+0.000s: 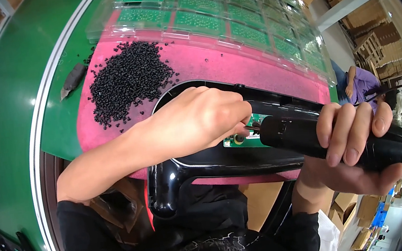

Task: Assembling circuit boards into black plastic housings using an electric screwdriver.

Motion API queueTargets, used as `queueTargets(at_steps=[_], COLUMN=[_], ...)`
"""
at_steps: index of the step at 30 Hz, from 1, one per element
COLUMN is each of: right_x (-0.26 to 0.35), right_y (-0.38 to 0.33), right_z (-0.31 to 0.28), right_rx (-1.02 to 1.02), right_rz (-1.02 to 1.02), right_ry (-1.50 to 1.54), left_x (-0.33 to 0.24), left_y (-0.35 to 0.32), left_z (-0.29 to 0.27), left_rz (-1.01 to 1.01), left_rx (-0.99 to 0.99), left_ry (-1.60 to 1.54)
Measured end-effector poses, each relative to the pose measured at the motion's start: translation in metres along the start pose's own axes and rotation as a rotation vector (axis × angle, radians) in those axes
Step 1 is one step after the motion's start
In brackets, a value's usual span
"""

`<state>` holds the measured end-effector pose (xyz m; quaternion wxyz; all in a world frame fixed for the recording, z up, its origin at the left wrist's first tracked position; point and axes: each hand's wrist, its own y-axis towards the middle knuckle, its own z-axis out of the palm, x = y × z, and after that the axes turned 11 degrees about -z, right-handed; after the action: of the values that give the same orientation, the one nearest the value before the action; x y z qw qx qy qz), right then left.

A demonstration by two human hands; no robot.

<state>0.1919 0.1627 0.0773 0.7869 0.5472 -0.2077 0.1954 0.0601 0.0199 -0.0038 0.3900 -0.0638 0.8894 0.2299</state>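
Note:
My right hand point(353, 143) grips a black electric screwdriver point(314, 136) lying almost level, its tip pointing left at a small green circuit board point(251, 139). The board sits inside a glossy black plastic housing point(206, 163) that rests on a pink mat point(213, 65). My left hand point(200, 118) is curled over the board next to the driver's tip, fingertips pinched together; whatever they pinch is too small to make out. The board is mostly hidden under my left hand and the tool.
A pile of small black screws point(126, 79) lies on the pink mat, far left. Clear plastic trays holding several green circuit boards point(227, 15) fill the back. A green conveyor belt point(10, 100) runs along the left. Another person in purple point(363, 86) sits at the right.

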Motion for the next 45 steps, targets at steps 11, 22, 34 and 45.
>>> queueTargets(at_steps=[11, 22, 34, 45], right_x=[0.0, -0.012, -0.019, -0.015], right_y=[-0.004, -0.024, -0.027, -0.021], right_z=[0.003, -0.002, 0.012, 0.01], right_rx=[0.022, 0.05, 0.049, 0.101], right_rz=[-0.019, 0.201, 0.378, 0.404], right_ry=[-0.077, -0.115, -0.18, -0.184], left_x=[0.002, 0.008, 0.003, 0.001], left_y=[0.002, -0.001, -0.005, -0.006], left_z=[0.002, 0.003, 0.001, 0.001], left_rz=[0.111, 0.035, -0.09, -0.123], left_rx=[-0.022, -0.055, -0.11, -0.011], left_ry=[0.119, 0.067, 0.0, 0.152])
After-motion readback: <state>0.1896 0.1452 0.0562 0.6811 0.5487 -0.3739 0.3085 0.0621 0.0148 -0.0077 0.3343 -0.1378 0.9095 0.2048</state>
